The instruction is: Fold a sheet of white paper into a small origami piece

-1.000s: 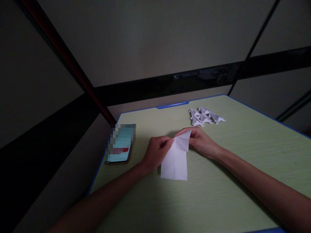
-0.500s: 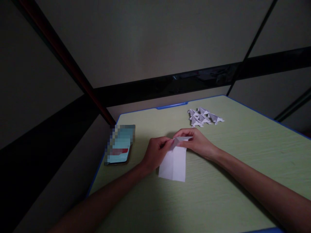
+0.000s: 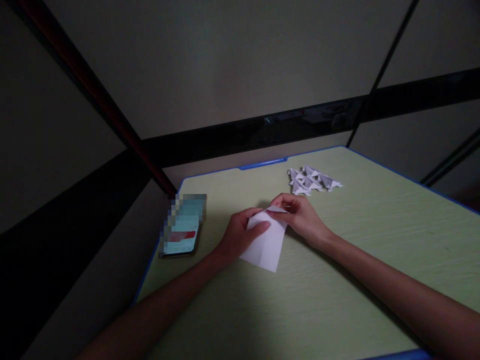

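A white sheet of paper (image 3: 269,246), creased down its middle and folded at the far end, is held between both hands above the table. My left hand (image 3: 242,234) grips its left side, with the thumb lying across the face of the paper and the fingers behind it. My right hand (image 3: 300,215) pinches the folded far end at the right between thumb and fingers. Part of the fold is hidden by the fingers. Beyond my right hand, several small folded white paper figures (image 3: 308,181) lie grouped together.
A phone (image 3: 183,230) with a lit, partly blurred screen lies at the table's left edge. The pale green table (image 3: 337,300) has a blue rim and a blue strip (image 3: 263,163) at its far edge. Dark-banded panels (image 3: 225,65) rise behind it.
The paper has turned slightly, its near end swinging left to right and upward. My left thumb has moved from the fold onto the paper's face. The folded flap looks flatter now.
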A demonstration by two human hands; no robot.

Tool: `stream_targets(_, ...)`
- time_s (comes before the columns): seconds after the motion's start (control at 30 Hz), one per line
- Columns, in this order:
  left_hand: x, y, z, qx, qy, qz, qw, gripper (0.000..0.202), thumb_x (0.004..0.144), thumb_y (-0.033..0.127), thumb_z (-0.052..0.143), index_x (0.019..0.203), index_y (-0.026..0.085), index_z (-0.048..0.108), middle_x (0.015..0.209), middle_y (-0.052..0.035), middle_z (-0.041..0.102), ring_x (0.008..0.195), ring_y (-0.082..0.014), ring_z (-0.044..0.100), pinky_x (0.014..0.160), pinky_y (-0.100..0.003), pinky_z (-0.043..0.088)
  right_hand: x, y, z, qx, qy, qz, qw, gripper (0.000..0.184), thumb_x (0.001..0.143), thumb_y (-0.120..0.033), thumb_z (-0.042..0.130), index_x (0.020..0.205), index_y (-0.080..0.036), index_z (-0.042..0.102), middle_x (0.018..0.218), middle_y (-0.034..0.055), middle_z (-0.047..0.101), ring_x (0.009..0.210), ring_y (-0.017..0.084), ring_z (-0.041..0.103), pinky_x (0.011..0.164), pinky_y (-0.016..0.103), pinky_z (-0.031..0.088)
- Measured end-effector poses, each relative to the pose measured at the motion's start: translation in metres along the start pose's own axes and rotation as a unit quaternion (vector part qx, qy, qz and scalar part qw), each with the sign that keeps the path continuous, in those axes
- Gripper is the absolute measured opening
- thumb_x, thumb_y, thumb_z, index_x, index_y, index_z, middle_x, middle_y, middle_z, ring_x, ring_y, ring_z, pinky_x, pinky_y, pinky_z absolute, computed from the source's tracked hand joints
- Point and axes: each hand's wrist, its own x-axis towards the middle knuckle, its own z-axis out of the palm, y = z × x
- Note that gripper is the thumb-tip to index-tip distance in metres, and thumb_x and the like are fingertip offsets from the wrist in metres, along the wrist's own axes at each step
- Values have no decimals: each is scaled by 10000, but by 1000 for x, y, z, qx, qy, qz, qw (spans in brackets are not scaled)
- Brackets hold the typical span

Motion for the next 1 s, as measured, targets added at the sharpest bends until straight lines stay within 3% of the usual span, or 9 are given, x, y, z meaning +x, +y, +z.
stream_targets(0.23, 1, 0, 2, 16, 22, -26, 999, 248, 656, 300, 540, 785, 103, 621, 591, 1, 549, 483, -72, 427, 430, -181, 310, -1, 5, -3, -47, -14, -42, 998, 91, 601, -164, 602, 660, -132, 542, 608, -10, 526, 516, 80, 450, 474, 221, 341)
stream_targets(0.37, 3, -2, 0, 27, 25, -20, 999, 231, 664, 310, 526, 711, 106, 624, 538, 22, 508, 456, -57, 394, 414, -173, 279, -3, 4, -7, -86, -40, -161, 982, 206, 641, -101, 563, 830, -168, 612, 833, 35, 545, 691, 118, 503, 569, 255, 390)
stream_targets(0.47, 3, -2, 0, 22, 25, -26, 999, 226, 664, 308, 514, 686, 109, 618, 504, 32, 485, 428, -54, 382, 401, -175, 265, -3, 3, -9, -86, -73, -219, 969, 206, 669, -73, 535, 784, -198, 651, 840, 38, 540, 774, 132, 518, 620, 265, 405)
stream_targets(0.77, 5, -5, -3, -81, -8, -76, 994, 275, 601, 360, 551, 711, 112, 600, 512, 22, 501, 423, -60, 395, 410, -186, 261, -1, 4, -14, -90, -71, -231, 966, 207, 665, -72, 546, 723, -223, 674, 786, 30, 565, 699, 118, 532, 571, 249, 415)
stream_targets(1.0, 5, -11, -5, -87, 81, -100, 988, 234, 570, 334, 578, 650, 114, 589, 534, 9, 523, 506, -98, 440, 470, -212, 294, -1, 4, -17, -160, -84, -277, 944, 238, 673, -28, 506, 746, -196, 659, 805, 39, 557, 714, 120, 536, 596, 258, 423)
